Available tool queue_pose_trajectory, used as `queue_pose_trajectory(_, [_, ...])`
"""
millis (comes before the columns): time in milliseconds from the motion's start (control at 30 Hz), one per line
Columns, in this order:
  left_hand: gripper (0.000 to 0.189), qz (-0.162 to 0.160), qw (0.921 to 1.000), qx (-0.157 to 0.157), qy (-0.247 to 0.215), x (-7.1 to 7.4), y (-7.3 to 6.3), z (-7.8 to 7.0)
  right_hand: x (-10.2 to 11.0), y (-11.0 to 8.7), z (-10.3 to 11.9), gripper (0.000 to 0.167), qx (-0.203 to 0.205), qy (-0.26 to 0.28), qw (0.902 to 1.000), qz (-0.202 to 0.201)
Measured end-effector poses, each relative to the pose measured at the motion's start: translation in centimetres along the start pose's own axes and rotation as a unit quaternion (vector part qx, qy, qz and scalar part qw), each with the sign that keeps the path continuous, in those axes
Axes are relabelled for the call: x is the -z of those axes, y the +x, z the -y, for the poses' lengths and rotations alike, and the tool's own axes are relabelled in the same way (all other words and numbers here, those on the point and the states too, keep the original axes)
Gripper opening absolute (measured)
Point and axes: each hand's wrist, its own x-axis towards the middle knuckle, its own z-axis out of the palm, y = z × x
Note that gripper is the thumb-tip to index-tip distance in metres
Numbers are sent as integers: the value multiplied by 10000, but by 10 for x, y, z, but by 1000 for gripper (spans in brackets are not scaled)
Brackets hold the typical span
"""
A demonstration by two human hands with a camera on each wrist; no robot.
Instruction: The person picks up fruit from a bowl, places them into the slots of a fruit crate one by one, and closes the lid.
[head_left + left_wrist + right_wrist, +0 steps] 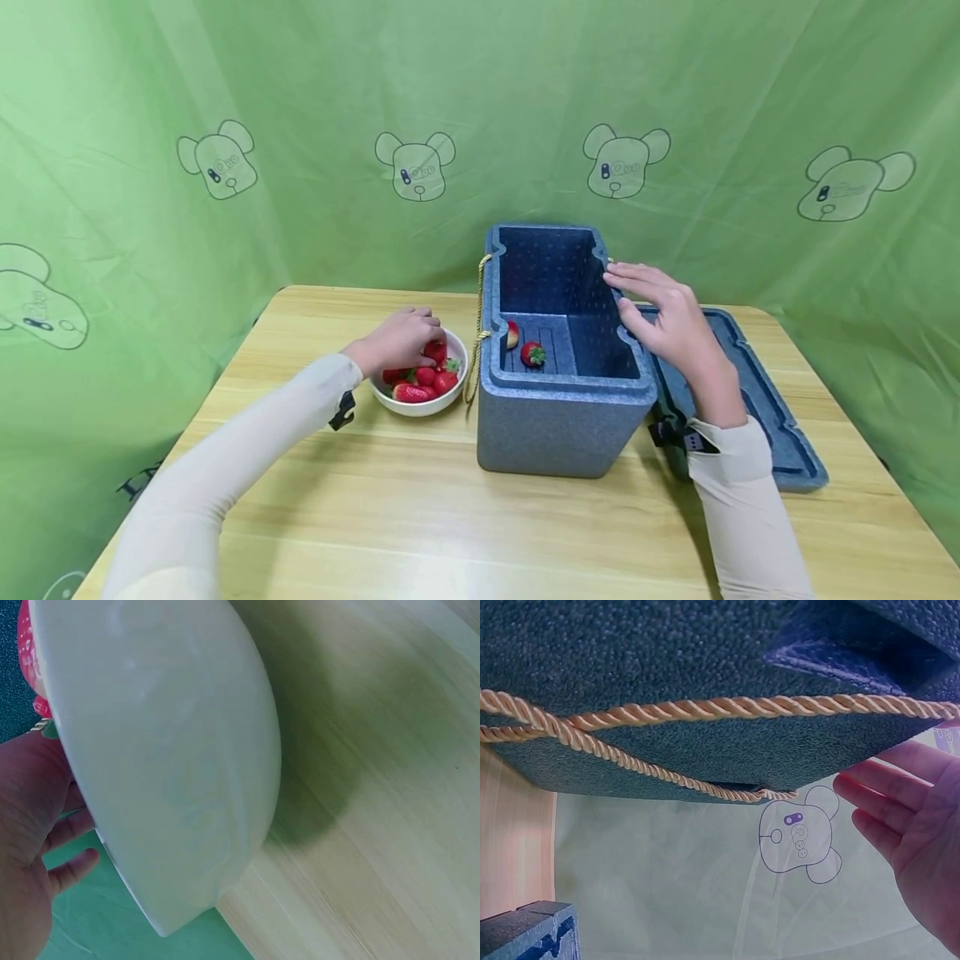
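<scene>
In the head view my left hand [401,340] reaches over a white bowl [417,408] of strawberries. Its thumb and fingers close around one strawberry [435,351] at the bowl's far side; the bowl wall hides the fingertips in the left wrist view. Several more strawberries [414,393] lie in the bowl. Beside it stands a blue-grey foam box [558,433] without its lid. Inside, on the floor, are a strawberry with green leaves [533,354] and a partly hidden red and pale fruit [512,335]. My right hand [663,312] rests on the box's right rim, fingers extended.
The box's lid [772,417] lies on the wooden table [360,508] to the right, partly under my right forearm. Gold rope [474,367] hangs along the box's left side, and more rope [735,709] crosses its right side. A green curtain [480,83] stands behind.
</scene>
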Motion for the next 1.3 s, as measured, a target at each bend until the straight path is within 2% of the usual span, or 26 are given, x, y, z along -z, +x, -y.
queue_pose_trajectory(200, [28, 55, 10000, -39, -5, 0, 0, 1, 0, 0, 0, 36, -4, 14, 10000, -6])
queue_pose_trajectory(400, [8, -129, 9996, 0, -265, 3, -1, 0, -1, 0, -1, 36, 29, -4, 10000, -36])
queue_pose_trajectory(633, [6, -72, 9997, 70, -211, 5, -1, 2, -1, -1, -1, 36, 4, 3, 10000, -22])
queue_pose_trajectory(967, [6, -337, 9992, 218, 11, 12, -7, 12, 0, 0, -1, 36, 7, 84, 9999, -80])
queue_pose_trajectory(1300, [7, 20, 9984, 447, 357, 6, -13, 19, -1, 1, -1, 36, 17, 158, 9998, -87])
